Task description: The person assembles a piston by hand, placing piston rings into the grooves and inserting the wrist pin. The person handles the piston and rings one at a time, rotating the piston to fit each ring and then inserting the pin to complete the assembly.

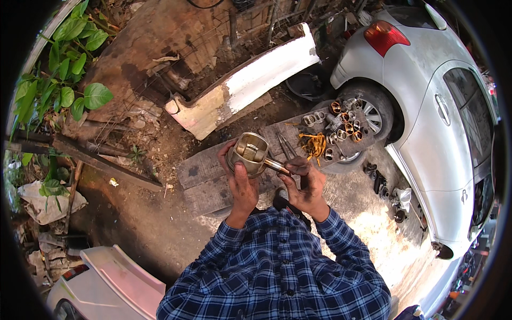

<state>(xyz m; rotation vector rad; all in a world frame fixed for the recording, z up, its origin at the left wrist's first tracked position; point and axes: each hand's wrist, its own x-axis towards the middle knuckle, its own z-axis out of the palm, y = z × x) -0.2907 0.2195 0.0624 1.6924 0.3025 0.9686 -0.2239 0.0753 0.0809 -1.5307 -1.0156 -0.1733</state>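
Note:
My left hand (243, 188) is wrapped round a metal piston (250, 145), its hollow underside tilted up toward me. A short shiny metal pin (276, 165) lies slantwise at the piston's right side; its left end meets the piston, though how far it goes in cannot be made out. The fingers of my right hand (308, 188) are closed on the pin's outer end. Both hands are above a worn wooden plank bench (200, 178). Just beyond them lies a slim two-legged metal tool (286, 145), perhaps pliers.
Several pistons and small metal parts (349, 128) stand on the bench's far right, beside an orange-yellow tangled bundle (314, 146). A silver car (421, 117) is at the right. Behind the bench lies a white body panel (256, 77); another pale car part (114, 280) is near left.

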